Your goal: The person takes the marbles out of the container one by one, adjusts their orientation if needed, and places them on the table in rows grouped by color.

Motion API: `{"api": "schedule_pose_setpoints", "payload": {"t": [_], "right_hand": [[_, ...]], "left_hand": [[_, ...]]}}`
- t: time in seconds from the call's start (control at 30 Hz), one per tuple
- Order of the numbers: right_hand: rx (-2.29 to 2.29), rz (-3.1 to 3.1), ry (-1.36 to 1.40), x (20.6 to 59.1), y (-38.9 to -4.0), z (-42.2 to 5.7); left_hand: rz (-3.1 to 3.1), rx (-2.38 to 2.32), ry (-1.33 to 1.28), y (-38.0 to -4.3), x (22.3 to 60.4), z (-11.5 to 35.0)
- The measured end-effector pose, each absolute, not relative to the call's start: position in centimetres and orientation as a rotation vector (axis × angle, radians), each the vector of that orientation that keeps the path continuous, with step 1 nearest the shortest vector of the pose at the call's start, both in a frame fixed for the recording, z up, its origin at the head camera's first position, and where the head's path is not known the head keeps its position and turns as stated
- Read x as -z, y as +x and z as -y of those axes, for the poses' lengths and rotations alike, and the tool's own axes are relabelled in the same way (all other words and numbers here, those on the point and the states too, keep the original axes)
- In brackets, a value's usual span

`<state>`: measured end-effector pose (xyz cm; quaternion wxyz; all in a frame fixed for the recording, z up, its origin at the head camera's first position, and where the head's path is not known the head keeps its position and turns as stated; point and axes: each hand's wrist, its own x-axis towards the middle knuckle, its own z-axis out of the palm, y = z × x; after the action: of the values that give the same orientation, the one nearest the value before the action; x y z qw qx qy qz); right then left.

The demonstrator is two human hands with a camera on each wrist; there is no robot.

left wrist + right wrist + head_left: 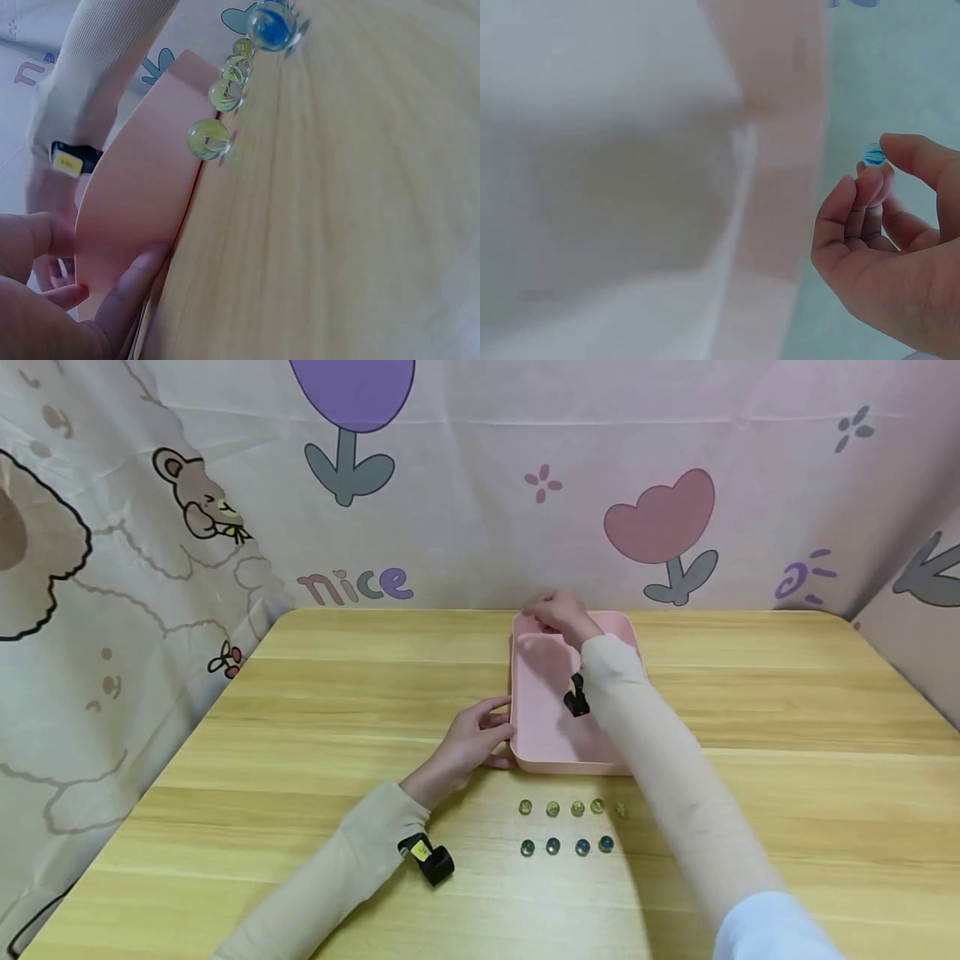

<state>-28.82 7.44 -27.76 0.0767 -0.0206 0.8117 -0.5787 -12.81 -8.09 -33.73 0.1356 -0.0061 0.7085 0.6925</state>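
My right hand (564, 614) is over the far end of a shallow pink tray (543, 727). In the right wrist view it pinches a blue-streaked glass marble (874, 155) between thumb and fingertips, above the tray's far edge. My left hand (471, 742) rests against the tray's near left corner. Its fairly straight fingers (133, 281) touch the outer wall and rim. In front of the tray lie a row of several yellow-green marbles (552, 808) and, nearer me, a row of several blue marbles (582, 847).
Everything stands on a wooden table (337, 693). A printed cloth (465, 510) hangs along its back and side edges. My right sleeve (675, 760) crosses over the tray's right side and hides part of it. Each wrist carries a small black camera mount (433, 862).
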Motion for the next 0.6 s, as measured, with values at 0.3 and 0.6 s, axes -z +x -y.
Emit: {"api": "schedule_pose_setpoints", "payload": {"t": [0.3,0.6], "right_hand": [[1.842,-2.21,-0.098,24.4,-27.5,-8.2],[1.798,-2.242,-0.227,23.3,-24.5,-9.6]], "left_hand": [[-2.052,-1.992,-0.023,-13.0,33.7,8.1],[-2.054,-1.977,-0.026,-13.0,33.8,8.2]]}}
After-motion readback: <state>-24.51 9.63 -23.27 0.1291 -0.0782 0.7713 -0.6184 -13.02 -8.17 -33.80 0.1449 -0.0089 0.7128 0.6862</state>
